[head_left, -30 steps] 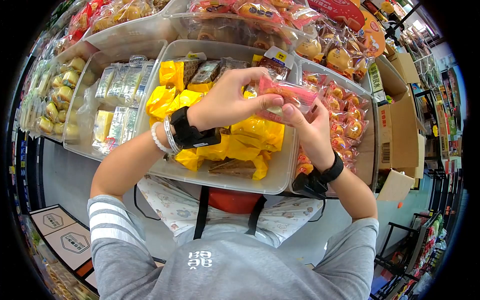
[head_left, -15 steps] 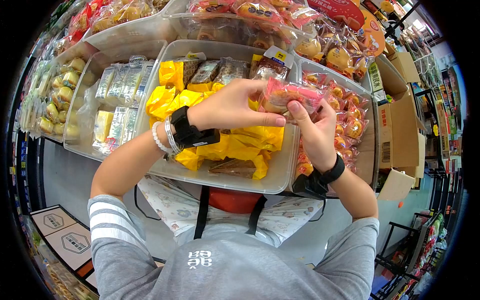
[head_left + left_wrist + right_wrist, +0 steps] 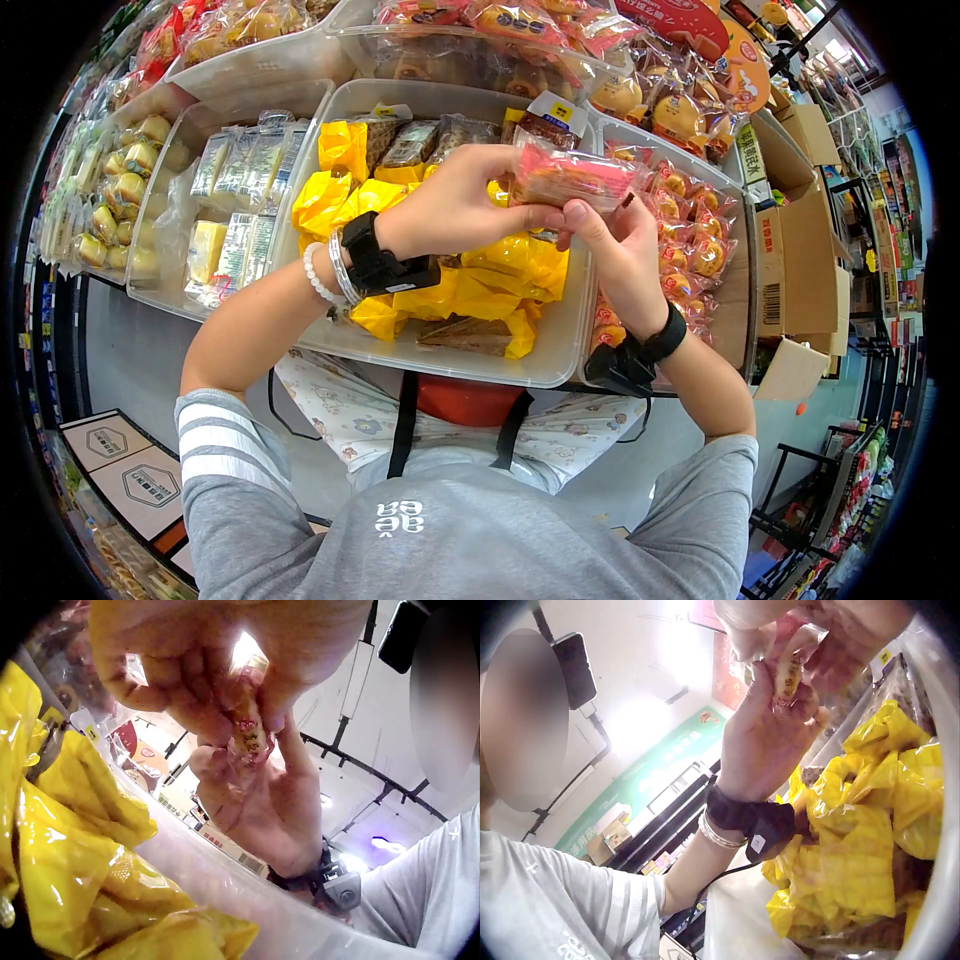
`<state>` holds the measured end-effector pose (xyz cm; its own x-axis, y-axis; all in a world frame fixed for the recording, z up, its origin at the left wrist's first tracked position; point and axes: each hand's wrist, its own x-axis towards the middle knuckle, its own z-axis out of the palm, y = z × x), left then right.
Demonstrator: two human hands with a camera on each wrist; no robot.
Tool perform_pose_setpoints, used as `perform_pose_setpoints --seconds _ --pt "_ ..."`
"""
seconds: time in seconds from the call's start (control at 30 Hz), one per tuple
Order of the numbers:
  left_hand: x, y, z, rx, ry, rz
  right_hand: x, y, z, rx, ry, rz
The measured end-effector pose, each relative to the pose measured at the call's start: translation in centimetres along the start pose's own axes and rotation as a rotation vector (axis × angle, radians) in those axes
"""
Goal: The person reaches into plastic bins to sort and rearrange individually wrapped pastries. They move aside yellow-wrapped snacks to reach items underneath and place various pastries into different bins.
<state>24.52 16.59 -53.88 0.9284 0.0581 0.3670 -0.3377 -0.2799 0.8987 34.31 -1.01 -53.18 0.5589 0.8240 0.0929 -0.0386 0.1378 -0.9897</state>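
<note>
A small snack packet [image 3: 580, 180] in clear and pink printed wrapping is held up between both hands over the middle bin. My left hand [image 3: 465, 200] grips its left end, thumb below and fingers behind. On the other end, my right hand [image 3: 627, 255] pinches it, with the thumb tip close to the left thumb. From below, the left wrist view shows the packet's underside [image 3: 249, 739] with lettering, between the fingers of both hands. Crumpled yellow packets [image 3: 500, 275] lie in the bin under the hands.
The clear plastic bin [image 3: 480, 372] also has brown packaged cakes [image 3: 410, 145] at its back. On the right stands a bin of small round pink-wrapped pastries [image 3: 710, 258]; on the left, one with white packets [image 3: 240, 165]. Cardboard boxes [image 3: 800, 265] stand further right.
The packet has been turned and tilted in the hands. The left thumb, stretched out off the packet half a second ago, is back close to its lower edge beside the right thumb.
</note>
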Motion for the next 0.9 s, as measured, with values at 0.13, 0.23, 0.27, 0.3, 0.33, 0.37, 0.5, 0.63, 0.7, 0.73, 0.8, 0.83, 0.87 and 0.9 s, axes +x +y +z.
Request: perform_pose_setpoints --seconds 0.13,0.23,0.27,0.3,0.33,0.37,0.5,0.63,0.7,0.73,0.8,0.83,0.87,0.9 --pt "0.0 0.5 0.1 -0.12 -0.077 -0.093 0.0 0.2 0.3 0.045 0.03 -0.126" --pt "-0.1 0.5 0.1 -0.107 -0.095 -0.122 -0.1 -0.1 0.3 0.028 0.032 -0.107" --pt "-0.1 0.4 0.2 -0.107 -0.095 -0.122 -0.1 -0.2 0.3 0.028 0.032 -0.107" --pt "-0.1 0.4 0.4 -0.124 -0.072 -0.081 -0.2 -0.4 0.3 0.012 0.024 -0.111" --pt "-0.1 0.4 0.5 -0.141 -0.048 -0.04 -0.2 -0.5 0.3 -0.004 0.015 -0.114" --pt "-0.1 0.4 0.4 -0.141 -0.049 -0.04 -0.2 -0.5 0.3 -0.004 0.016 -0.114" --pt "0.1 0.0 -0.3 -0.067 0.041 -0.077 -0.1 -0.6 0.6 0.031 0.012 -0.059" --pt "0.2 -0.4 -0.2 0.06 0.122 0.037 0.4 -0.2 0.8 0.093 -0.026 0.018" --pt "0.2 -0.5 -0.2 0.075 0.119 0.047 0.4 0.0 0.6 0.037 -0.046 0.05" --pt "0.2 -0.4 -0.2 0.091 0.116 0.058 0.4 0.0 0.5 -0.019 -0.066 0.083" --pt "0.1 0.0 -0.6 0.091 0.08 0.006 0.4 0.1 0.5 -0.02 -0.063 0.089" --pt "0.0 0.2 -0.7 0.091 0.044 -0.044 0.4 0.1 0.5 -0.02 -0.059 0.095" --pt "0.1 0.1 -0.6 0.091 0.045 -0.044 0.4 0.1 0.4 -0.021 -0.059 0.095" --pt "0.1 -0.2 -0.6 0.092 0.061 -0.048 0.5 0.2 0.2 -0.056 -0.055 0.109"
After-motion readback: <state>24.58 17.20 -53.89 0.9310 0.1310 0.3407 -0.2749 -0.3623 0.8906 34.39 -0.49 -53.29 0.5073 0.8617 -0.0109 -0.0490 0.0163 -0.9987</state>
